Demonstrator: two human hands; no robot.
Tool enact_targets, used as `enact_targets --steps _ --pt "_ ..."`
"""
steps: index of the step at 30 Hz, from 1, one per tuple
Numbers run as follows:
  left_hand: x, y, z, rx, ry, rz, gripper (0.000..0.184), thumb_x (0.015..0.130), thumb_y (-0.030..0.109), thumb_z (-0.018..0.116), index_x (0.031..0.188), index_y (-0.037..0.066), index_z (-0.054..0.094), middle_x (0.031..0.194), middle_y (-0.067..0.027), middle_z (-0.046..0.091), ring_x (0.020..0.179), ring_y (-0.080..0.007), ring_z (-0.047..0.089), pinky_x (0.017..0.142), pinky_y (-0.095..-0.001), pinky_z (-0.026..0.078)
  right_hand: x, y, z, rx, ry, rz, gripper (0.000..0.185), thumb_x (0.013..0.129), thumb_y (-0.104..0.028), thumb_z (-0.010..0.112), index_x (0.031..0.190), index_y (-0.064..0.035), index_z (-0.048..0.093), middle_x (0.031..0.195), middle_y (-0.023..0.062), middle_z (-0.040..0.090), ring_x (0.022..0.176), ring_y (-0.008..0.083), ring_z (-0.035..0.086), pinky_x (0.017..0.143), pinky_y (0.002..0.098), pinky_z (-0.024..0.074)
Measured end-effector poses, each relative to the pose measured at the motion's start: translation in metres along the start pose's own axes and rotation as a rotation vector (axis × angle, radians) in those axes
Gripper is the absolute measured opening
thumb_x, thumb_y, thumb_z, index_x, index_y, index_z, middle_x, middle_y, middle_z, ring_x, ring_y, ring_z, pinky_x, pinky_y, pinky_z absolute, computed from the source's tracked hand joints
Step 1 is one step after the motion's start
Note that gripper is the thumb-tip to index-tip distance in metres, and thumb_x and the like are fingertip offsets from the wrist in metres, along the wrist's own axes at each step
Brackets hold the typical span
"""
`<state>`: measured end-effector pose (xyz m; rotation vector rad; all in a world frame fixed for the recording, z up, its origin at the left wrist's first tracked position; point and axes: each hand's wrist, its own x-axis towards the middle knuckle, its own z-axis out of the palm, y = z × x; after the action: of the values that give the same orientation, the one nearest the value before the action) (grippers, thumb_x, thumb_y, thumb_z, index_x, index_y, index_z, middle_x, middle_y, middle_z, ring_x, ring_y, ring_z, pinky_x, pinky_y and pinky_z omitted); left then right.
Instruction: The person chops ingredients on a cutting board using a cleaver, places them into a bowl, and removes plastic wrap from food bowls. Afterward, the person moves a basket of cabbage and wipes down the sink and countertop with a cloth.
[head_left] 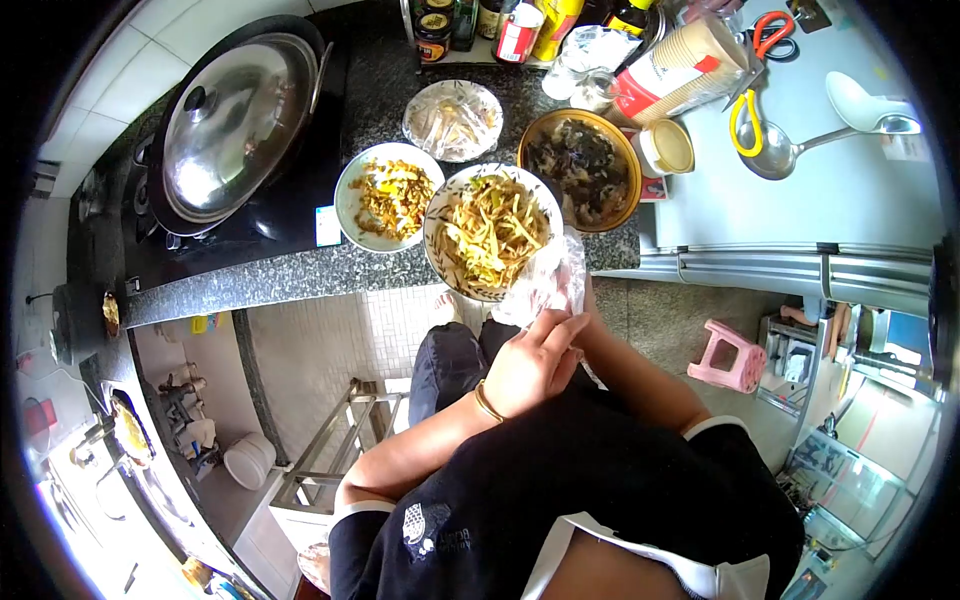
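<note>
Clear, crinkled plastic that looks like a disposable glove (572, 262) covers my right hand (545, 288), at the near right rim of a white patterned bowl (434, 262). The fingers inside are blurred by the film. My left hand (540, 358), with a gold bracelet at the wrist, is closed on the glove's cuff at my right wrist. Pale yellow-green shredded food (492, 230) fills the bowl. To its left stands a bowl (345, 222) of chopped brown and yellow food; to its right, a brown-rimmed bowl (636, 190) of dark food in liquid.
A film-covered bowl (453, 120) sits behind. On the stove at left is a lidded wok (235, 125). Jars (433, 40), stacked paper cups (685, 70), scissors (745, 120) and a ladle (775, 152) are at the back and right. A pink stool (730, 355) stands on the floor.
</note>
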<state>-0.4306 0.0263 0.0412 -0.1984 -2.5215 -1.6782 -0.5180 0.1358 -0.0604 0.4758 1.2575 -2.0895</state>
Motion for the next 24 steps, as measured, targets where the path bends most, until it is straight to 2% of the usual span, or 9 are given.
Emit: enact_targets --steps 3,4,6,11,12,13,16,22,24 --pt "-0.002 -0.003 -0.002 0.027 0.024 0.071 0.043 0.072 0.005 0.065 0.113 0.004 0.052 0.095 -0.0134 0.054 0.074 -0.03 0.06 0.063 -0.0343 0.051 -0.007 -0.01 0.006 0.136 -0.254 -0.086 0.02 0.089 -0.012 0.045 0.106 -0.0019 0.051 0.092 0.0059 0.056 0.08 0.0131 0.056 0.065 0.0254 0.0491" --pt "-0.002 -0.004 -0.002 0.026 0.023 0.073 0.043 0.072 0.005 0.065 0.113 0.004 0.052 0.095 -0.0135 0.054 0.074 -0.0303 0.06 0.064 -0.0345 0.051 -0.007 -0.011 0.007 0.134 -0.253 -0.084 0.02 0.089 -0.012 0.045 0.106 -0.0019 0.051 0.092 0.0059 0.056 0.08 0.0131 0.056 0.065 0.0254 0.0491" --pt "-0.003 -0.006 -0.002 0.022 0.022 0.07 0.042 0.072 0.005 0.065 0.112 0.004 0.052 0.095 -0.0137 0.054 0.074 -0.0306 0.06 0.064 -0.0347 0.051 -0.007 -0.012 0.01 -0.326 -0.171 -0.196 0.02 0.089 -0.012 0.045 0.105 -0.0019 0.051 0.09 0.0063 0.057 0.079 0.013 0.056 0.065 0.025 0.0489" --pt "-0.006 -0.014 -0.001 0.073 -0.045 -0.073 0.036 0.074 0.009 0.064 0.108 0.004 0.054 0.095 -0.0136 0.054 0.075 -0.0318 0.06 0.065 -0.0368 0.051 0.002 0.019 0.01 -0.016 0.006 -0.044 0.022 0.091 -0.018 0.04 0.103 -0.0028 0.052 0.092 0.0078 0.059 0.08 0.0186 0.058 0.068 0.0305 0.0502" --pt "-0.007 -0.019 0.001 0.072 -0.047 -0.078 0.036 0.074 0.009 0.064 0.108 0.004 0.054 0.095 -0.0136 0.054 0.075 -0.0318 0.06 0.065 -0.0368 0.051 0.002 0.022 0.007 -0.016 0.008 -0.039 0.022 0.091 -0.018 0.04 0.103 -0.0028 0.052 0.092 0.0078 0.059 0.08 0.0186 0.058 0.068 0.0305 0.0502" --pt "-0.008 -0.027 0.004 0.029 -0.064 -0.112 0.035 0.074 0.01 0.064 0.107 0.004 0.054 0.095 -0.0137 0.054 0.075 -0.0319 0.061 0.065 -0.037 0.051 0.002 0.024 0.003 -0.167 -0.014 -0.053 0.023 0.091 -0.019 0.039 0.103 -0.0031 0.052 0.092 0.0078 0.059 0.08 0.0188 0.059 0.068 0.0304 0.0502" --pt "-0.009 -0.037 0.007 -0.028 -0.095 -0.17 0.032 0.076 0.013 0.063 0.106 0.003 0.055 0.097 -0.0147 0.054 0.075 -0.0327 0.06 0.066 -0.0379 0.051 0.017 0.041 -0.008 0.14 -0.008 0.053 0.026 0.093 -0.022 0.036 0.102 -0.0042 0.052 0.093 0.008 0.058 0.081 0.0198 0.059 0.069 0.0312 0.0502" --pt "-0.008 -0.05 0.013 -0.054 -0.125 -0.211 0.033 0.076 0.014 0.063 0.106 0.003 0.055 0.097 -0.0157 0.054 0.082 -0.0338 0.059 0.071 -0.0397 0.05 0.014 0.042 -0.007 0.213 -0.001 0.149 0.028 0.093 -0.025 0.035 0.103 -0.0044 0.052 0.093 0.0083 0.058 0.082 0.0205 0.059 0.069 0.0319 0.0501" --pt "-0.007 -0.056 0.017 -0.046 -0.132 -0.212 0.032 0.075 0.014 0.063 0.105 0.003 0.056 0.096 -0.0155 0.054 0.082 -0.0333 0.058 0.071 -0.0395 0.049 0.011 0.039 -0.006 -0.006 -0.12 0.088 0.03 0.093 -0.027 0.036 0.106 -0.0042 0.052 0.093 0.008 0.058 0.081 0.0208 0.059 0.068 0.0323 0.0502"
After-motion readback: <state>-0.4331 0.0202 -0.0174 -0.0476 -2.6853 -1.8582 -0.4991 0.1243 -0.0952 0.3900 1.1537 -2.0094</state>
